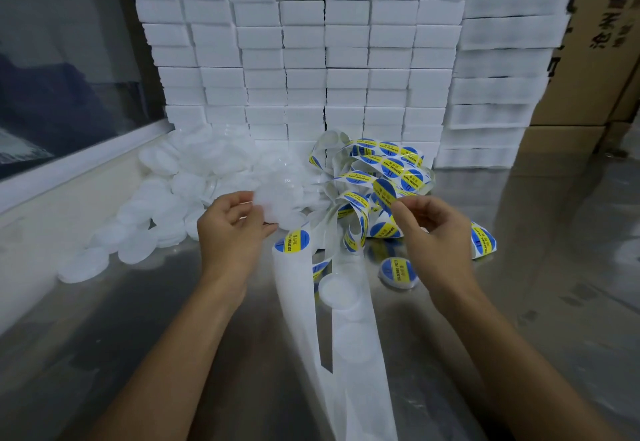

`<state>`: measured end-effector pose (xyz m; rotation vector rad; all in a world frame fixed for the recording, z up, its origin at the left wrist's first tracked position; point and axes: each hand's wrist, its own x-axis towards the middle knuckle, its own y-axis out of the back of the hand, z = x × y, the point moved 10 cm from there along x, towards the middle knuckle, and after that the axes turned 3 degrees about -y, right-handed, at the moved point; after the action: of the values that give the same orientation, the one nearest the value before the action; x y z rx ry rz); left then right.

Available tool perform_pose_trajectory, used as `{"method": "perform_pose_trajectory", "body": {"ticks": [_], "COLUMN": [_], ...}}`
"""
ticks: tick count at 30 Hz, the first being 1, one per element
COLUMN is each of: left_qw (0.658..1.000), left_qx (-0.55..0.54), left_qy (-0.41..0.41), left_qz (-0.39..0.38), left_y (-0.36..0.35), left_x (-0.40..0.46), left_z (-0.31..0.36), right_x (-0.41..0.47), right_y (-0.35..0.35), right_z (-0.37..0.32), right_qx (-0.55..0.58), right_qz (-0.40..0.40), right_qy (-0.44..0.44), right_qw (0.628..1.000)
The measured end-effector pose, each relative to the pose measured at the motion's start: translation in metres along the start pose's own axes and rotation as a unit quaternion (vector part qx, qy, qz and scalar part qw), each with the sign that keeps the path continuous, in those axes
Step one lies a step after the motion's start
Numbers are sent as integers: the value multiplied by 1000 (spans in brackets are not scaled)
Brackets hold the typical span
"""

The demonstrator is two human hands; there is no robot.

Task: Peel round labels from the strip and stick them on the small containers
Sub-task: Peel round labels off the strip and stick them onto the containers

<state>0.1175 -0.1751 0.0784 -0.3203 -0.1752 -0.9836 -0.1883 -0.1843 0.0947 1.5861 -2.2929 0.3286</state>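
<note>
Over the middle of the steel counter [121,319], both hands are working raised, clear of the clutter. Left hand [230,232] is holding one blank white container [277,203], its grip curled round the near rim so the flat face is tilting toward the other hand; judged, that is to present a landing spot. Right hand [429,229] is pinching a peeled round label [384,192] by its lower edge between thumb and forefinger, remaining fingers loosely curled; most of the adhesive face is staying free of the fingers, presumably to avoid sticking early. Label and container are sitting near each other, not yet touching.

Label strip [381,163] is lying in a loose tangle behind the right hand, and its emptied backing [301,302] is trailing toward the person between the forearms, out of the way. Pile of unlabelled containers [194,170] is spreading along the left, against the white ledge [69,170]. One labelled container [398,272] is resting just right of the backing, another blank one [337,291] on it.

Open room: bare steel right of the right forearm and near left. Stacked white boxes [301,59] are walling off the back, so finished pieces will likely be going to the right.
</note>
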Motion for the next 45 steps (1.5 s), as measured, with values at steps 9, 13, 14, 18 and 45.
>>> {"method": "perform_pose_trajectory", "body": {"ticks": [9, 13, 14, 18, 45], "left_qw": [972, 966, 964, 959, 973], "left_qx": [-159, -161, -161, -160, -122], "left_qy": [115, 118, 119, 116, 63], "left_qz": [-128, -166, -173, -202, -187], "left_y": [-37, -46, -48, -55, -56], "left_x": [-20, -26, -28, -33, -40], "left_z": [-3, -1, -1, 2, 11], "right_x": [-13, -21, -22, -25, -25], "right_y": [-33, -41, -42, -45, -41], "right_z": [1, -4, -4, -7, -13], "right_qx": [130, 133, 133, 127, 77], "right_qz": [-122, -144, -147, -157, -134], "right_qy": [-113, -106, -105, -101, -52], "right_qw": [977, 975, 975, 974, 987]}}
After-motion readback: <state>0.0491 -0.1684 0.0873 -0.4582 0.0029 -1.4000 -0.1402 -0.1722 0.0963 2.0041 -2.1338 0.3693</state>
